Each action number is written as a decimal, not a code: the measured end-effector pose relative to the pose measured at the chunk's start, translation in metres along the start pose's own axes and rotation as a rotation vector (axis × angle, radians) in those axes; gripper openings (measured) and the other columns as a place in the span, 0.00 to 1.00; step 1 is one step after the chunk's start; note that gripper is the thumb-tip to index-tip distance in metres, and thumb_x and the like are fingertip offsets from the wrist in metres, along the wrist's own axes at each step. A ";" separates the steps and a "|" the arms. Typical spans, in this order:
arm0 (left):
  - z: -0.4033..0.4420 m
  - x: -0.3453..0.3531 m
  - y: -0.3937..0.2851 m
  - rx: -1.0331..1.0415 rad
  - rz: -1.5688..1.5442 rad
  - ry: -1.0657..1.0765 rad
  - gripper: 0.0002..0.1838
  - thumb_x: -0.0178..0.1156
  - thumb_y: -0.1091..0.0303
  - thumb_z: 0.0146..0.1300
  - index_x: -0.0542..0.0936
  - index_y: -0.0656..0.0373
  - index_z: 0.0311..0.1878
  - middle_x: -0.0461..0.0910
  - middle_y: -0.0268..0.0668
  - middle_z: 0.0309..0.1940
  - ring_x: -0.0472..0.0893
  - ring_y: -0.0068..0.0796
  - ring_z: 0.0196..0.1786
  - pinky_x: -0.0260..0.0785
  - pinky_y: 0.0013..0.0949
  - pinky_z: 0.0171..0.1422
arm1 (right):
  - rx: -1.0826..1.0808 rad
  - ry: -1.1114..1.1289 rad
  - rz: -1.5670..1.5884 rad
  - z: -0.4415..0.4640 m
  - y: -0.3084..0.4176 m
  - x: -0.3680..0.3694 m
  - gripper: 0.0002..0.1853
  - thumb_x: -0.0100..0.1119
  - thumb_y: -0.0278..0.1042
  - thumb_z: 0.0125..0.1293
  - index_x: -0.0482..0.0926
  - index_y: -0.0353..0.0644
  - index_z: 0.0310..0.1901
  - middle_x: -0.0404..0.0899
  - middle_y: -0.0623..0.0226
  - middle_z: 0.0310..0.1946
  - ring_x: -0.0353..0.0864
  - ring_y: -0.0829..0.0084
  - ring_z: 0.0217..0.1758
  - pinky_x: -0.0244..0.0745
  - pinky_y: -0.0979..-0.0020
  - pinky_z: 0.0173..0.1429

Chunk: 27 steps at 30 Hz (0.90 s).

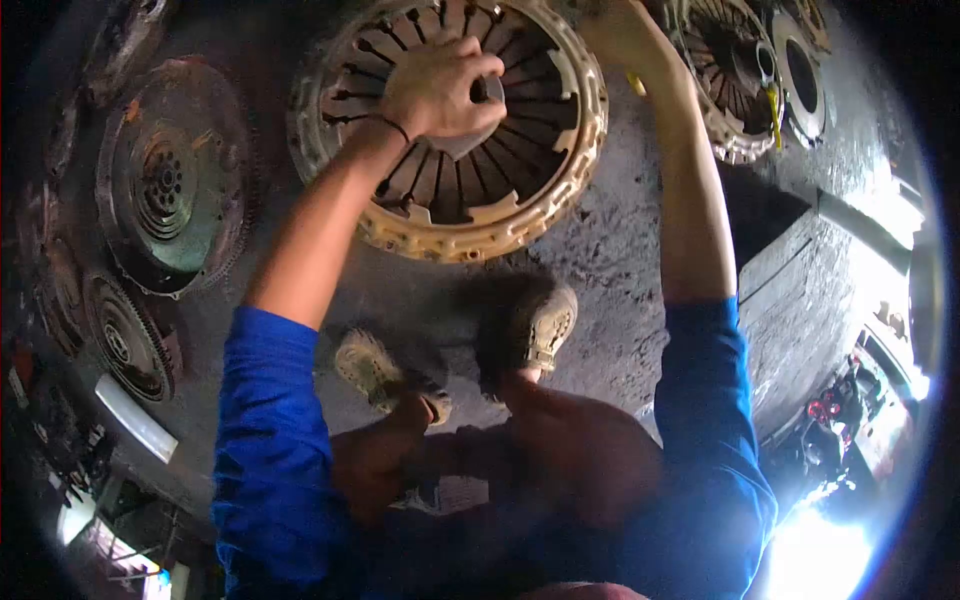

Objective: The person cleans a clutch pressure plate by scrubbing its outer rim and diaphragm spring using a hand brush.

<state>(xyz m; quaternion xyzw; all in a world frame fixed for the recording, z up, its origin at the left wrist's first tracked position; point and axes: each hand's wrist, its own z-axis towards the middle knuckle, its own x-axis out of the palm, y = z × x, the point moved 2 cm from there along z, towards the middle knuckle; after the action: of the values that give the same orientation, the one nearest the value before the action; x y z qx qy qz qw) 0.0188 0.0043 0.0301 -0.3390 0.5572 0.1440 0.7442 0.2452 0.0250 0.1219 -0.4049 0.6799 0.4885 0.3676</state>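
Note:
A large round clutch pressure plate (520, 228), with a tan rim and radial diaphragm fingers, lies below my hands. My left hand (440, 88) is over its middle, fingers curled around a grey piece (468, 143) at the centre. Whether that piece is loose or part of the plate, I cannot tell. My right hand (612, 32) is at the top edge, beside the plate's upper right rim. Its fingers are dim and partly cut off, so their grip does not show. A small yellow object (636, 83) appears under the right wrist.
A second clutch pressure plate (722, 80) lies at the upper right, with a yellow-handled item (774, 108) on it and a dark ring (802, 78) beside it. Two flywheels, one large (205, 215) and one smaller (128, 340), lie left, near a white strip (137, 418). My shoes (545, 325) stand below.

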 end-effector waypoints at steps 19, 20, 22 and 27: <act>0.002 -0.011 0.002 -0.003 -0.055 0.050 0.30 0.63 0.42 0.56 0.87 0.50 0.57 0.82 0.38 0.52 0.78 0.38 0.62 0.79 0.47 0.60 | 0.095 0.108 -0.107 -0.016 -0.051 0.012 0.32 0.47 0.63 0.80 0.82 0.35 0.54 0.84 0.40 0.42 0.86 0.52 0.44 0.78 0.56 0.52; 0.002 -0.009 0.002 -0.002 -0.040 0.021 0.31 0.63 0.42 0.56 0.87 0.50 0.58 0.82 0.39 0.52 0.78 0.39 0.62 0.79 0.47 0.59 | 0.063 0.154 -0.166 -0.008 -0.056 0.012 0.32 0.46 0.62 0.80 0.83 0.35 0.52 0.84 0.39 0.41 0.87 0.48 0.44 0.78 0.53 0.50; 0.001 -0.001 0.005 0.031 -0.024 -0.069 0.30 0.63 0.43 0.57 0.87 0.52 0.57 0.82 0.38 0.49 0.79 0.38 0.58 0.80 0.46 0.57 | 0.007 0.255 -0.277 0.013 -0.065 0.018 0.32 0.42 0.61 0.81 0.84 0.35 0.48 0.83 0.37 0.40 0.88 0.40 0.45 0.79 0.48 0.46; 0.004 -0.008 0.006 -0.003 -0.118 0.101 0.28 0.64 0.46 0.55 0.88 0.53 0.54 0.81 0.36 0.41 0.80 0.35 0.51 0.80 0.44 0.53 | -0.317 0.248 -0.448 0.051 -0.075 0.043 0.33 0.36 0.59 0.83 0.85 0.36 0.48 0.83 0.36 0.35 0.89 0.42 0.43 0.82 0.46 0.49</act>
<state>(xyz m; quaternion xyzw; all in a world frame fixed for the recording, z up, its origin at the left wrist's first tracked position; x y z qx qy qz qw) 0.0153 0.0123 0.0359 -0.3794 0.5728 0.0834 0.7219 0.3013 0.0513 0.0432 -0.6537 0.5287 0.4423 0.3124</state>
